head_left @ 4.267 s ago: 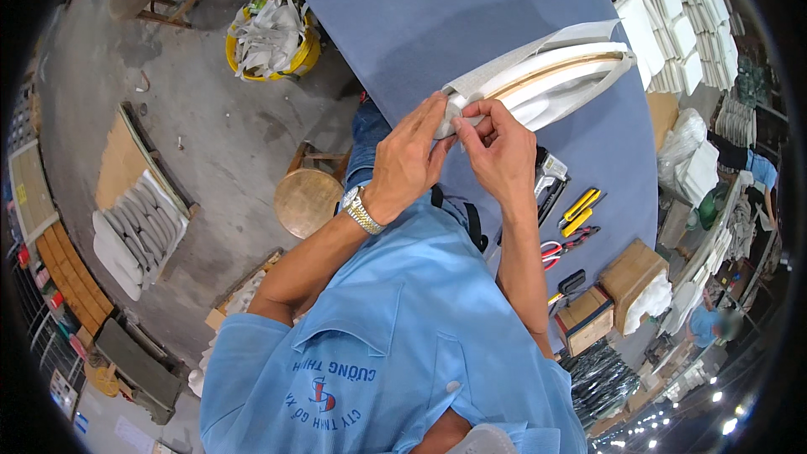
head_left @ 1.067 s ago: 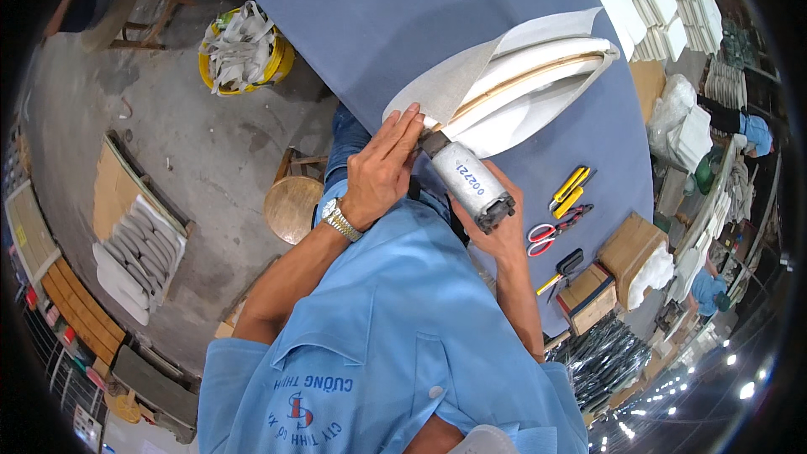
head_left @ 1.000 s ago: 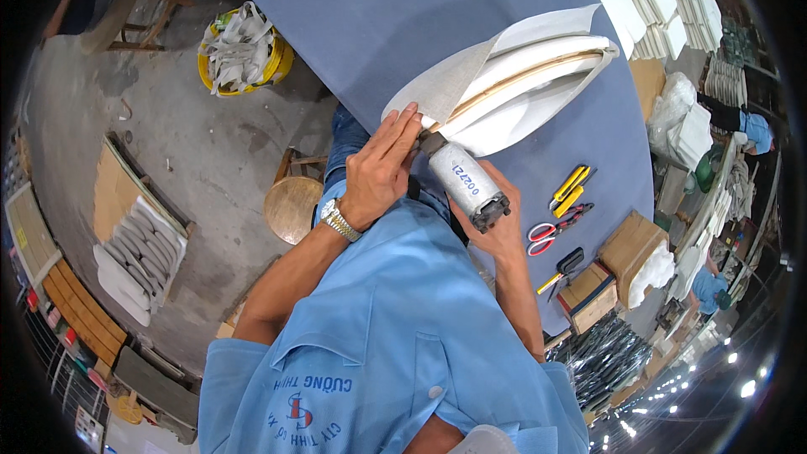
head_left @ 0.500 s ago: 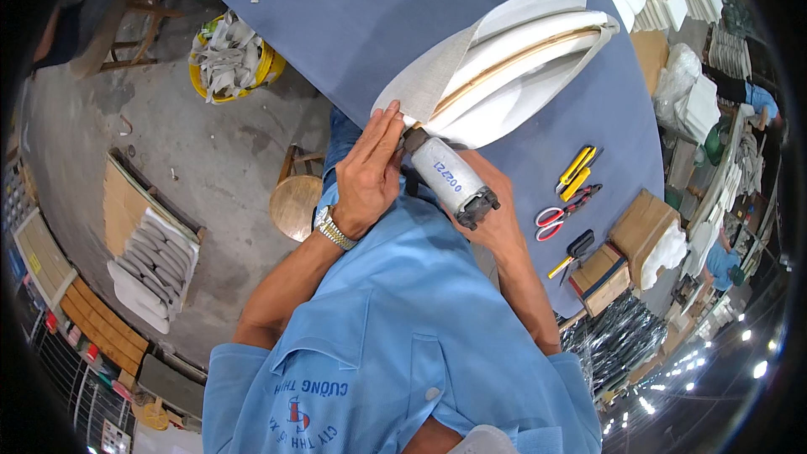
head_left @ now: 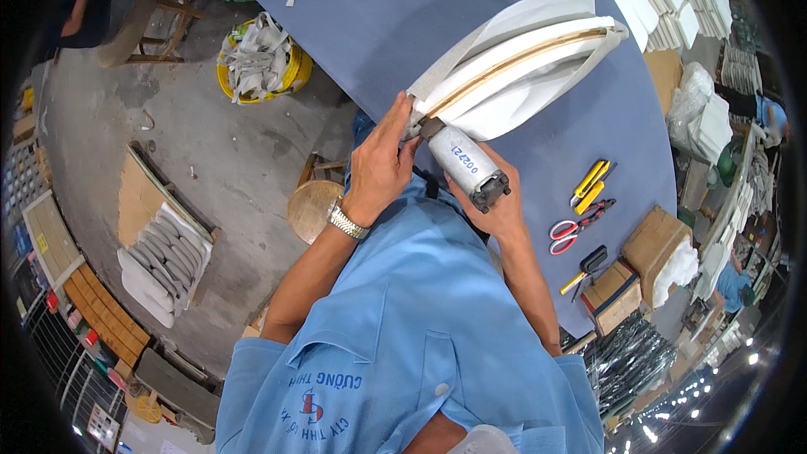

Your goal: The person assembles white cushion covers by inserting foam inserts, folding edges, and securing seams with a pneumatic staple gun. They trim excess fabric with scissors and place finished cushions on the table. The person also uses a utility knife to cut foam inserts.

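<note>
Head view | right hand (head_left: 506,212), earlier on cloth (head_left: 551,6) — fingers around grey tool (head_left: 465,160) | left hand (head_left: 383,166) — grip unclear

Your right hand (head_left: 496,206) grips a silver cylindrical tool (head_left: 462,160), its dark nose at the near end of a white padded panel (head_left: 487,59) with a wooden strip (head_left: 507,65) and loose pale grey fabric (head_left: 551,4). Your left hand (head_left: 382,168) rests against that same end. On the blue table (head_left: 387,0), to your right, lie red-and-white-handled scissors (head_left: 565,240); a yellow bucket (head_left: 297,76) of scraps (head_left: 256,55) stands left.
</note>
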{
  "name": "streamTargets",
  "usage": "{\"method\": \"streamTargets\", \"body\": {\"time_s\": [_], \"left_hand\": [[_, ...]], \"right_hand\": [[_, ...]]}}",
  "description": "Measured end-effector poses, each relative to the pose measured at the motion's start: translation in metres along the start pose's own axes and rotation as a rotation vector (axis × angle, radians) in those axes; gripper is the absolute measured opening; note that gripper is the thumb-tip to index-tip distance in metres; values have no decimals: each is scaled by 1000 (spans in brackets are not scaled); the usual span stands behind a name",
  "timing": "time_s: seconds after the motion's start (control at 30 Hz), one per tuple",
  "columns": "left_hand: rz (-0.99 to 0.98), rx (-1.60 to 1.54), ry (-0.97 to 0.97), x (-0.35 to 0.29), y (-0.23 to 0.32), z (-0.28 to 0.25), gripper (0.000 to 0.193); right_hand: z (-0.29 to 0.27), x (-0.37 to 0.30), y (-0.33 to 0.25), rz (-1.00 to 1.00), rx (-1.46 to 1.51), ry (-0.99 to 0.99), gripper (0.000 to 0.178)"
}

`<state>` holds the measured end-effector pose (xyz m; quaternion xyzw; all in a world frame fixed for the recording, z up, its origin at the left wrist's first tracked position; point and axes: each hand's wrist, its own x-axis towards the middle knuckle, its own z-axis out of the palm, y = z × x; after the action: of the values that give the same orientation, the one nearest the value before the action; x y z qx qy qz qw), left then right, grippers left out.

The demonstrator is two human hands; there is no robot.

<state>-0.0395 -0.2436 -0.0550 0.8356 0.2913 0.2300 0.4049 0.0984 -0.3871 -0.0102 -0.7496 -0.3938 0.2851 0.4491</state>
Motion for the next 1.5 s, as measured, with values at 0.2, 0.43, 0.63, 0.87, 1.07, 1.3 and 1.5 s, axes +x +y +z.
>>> {"method": "streamTargets", "body": {"time_s": [0.2, 0.43, 0.63, 0.87, 1.07, 1.3, 1.5], "left_hand": [[21, 42, -16, 2, 4, -2, 66], [-11, 16, -26, 2, 9, -3, 66], [-54, 11, -43, -7, 5, 1, 71], [-75, 8, -24, -8, 7, 4, 70], [-26, 29, -3, 0, 8, 2, 69], [3, 34, 40, -2, -4, 7, 66], [-16, 39, -57, -1, 1, 2, 67]], "right_hand": [[-6, -7, -2, 25, -38, -30, 36], [-7, -2, 0, -10, 3, -56, 34], [-9, -3, -7, -28, -18, -114, 42], [4, -7, -5, 49, -18, -92, 48], [-11, -11, -9, 35, 4, -46, 40], [-67, -80, 46, 593, -228, 125, 40], [-73, -105, 132, 525, -272, 453, 50]]}}
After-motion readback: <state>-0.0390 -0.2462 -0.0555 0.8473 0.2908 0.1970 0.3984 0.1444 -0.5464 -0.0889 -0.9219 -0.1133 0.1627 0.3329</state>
